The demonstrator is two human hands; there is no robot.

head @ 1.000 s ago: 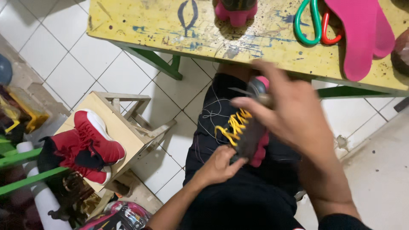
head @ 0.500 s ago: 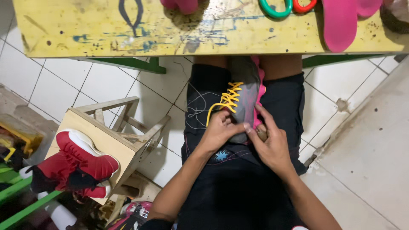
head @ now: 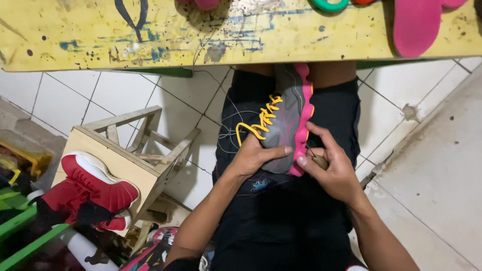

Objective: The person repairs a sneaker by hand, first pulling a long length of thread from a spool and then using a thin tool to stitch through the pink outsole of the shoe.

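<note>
Both hands (head: 296, 163) clasp the grey shoe (head: 286, 125); right fingers (head: 326, 160) half-hide a brown tool (head: 320, 161).

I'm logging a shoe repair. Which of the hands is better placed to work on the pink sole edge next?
Probably the right hand: its thumb rests on the pink sole edge of the grey sneaker with yellow laces. The left hand steadies the upper.
</note>
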